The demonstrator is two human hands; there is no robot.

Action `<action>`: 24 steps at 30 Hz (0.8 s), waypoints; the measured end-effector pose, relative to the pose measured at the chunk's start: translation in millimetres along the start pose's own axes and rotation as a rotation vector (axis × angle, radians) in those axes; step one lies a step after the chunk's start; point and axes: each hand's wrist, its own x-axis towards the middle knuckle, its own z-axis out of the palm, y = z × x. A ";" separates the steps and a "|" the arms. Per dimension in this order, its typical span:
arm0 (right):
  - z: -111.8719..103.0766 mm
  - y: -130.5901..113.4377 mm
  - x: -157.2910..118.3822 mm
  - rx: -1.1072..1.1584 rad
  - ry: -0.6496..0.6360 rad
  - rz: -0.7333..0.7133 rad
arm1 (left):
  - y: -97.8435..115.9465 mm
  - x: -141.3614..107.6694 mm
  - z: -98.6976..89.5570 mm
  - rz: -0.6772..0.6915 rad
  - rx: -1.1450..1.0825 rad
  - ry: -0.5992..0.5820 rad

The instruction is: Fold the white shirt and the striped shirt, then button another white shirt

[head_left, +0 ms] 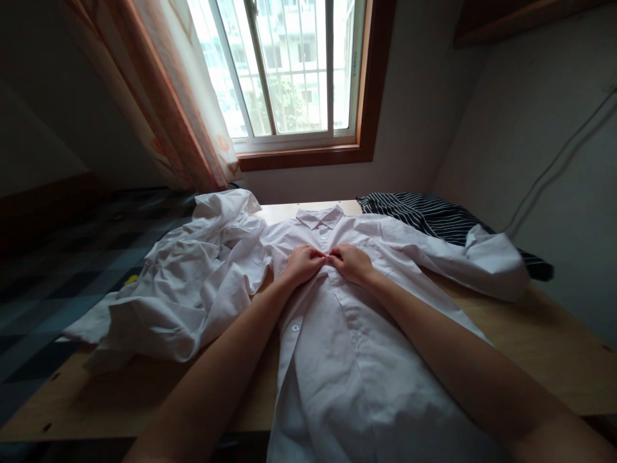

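A white button-up shirt [332, 360] lies face up with its collar towards the window and its lower end towards me. My left hand [306, 262] pinches the front edge of the shirt at chest height. Close beside it, my right hand [351, 262] pinches the same spot from the other side, fingertips nearly meeting. The button between them is hidden by my fingers. Below my hands the front hangs apart, and one button [295, 328] shows on the left flap. Higher up, the collar [320, 217] is closed over a small button.
Crumpled white clothing [178, 289] lies to the left, partly over a dark checked cloth [53, 283]. A black striped garment [424, 215] is at the back right, beyond the shirt's sleeve. Beneath is a wooden table [544, 347]. The window [294, 71] and curtain [164, 83] are behind.
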 end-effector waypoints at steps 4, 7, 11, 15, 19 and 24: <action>-2.2 -0.3 -0.5 0.062 0.007 0.043 | -3.7 0.4 1.0 0.023 0.023 -0.007; -2.6 -1.6 -0.2 0.095 -0.004 0.072 | -5.2 1.3 2.7 0.025 0.030 -0.007; -1.7 -3.5 0.5 0.099 0.002 0.098 | -5.6 1.7 4.3 0.017 0.023 0.010; 0.8 -3.8 0.9 0.071 0.014 0.100 | -2.7 -1.0 4.2 0.017 0.059 0.020; 1.9 -1.5 -0.7 0.023 0.036 0.057 | 1.8 -6.2 3.5 0.038 0.106 0.052; -2.3 1.1 -7.6 -0.090 0.100 0.002 | 3.0 -11.2 -0.5 0.099 0.194 0.085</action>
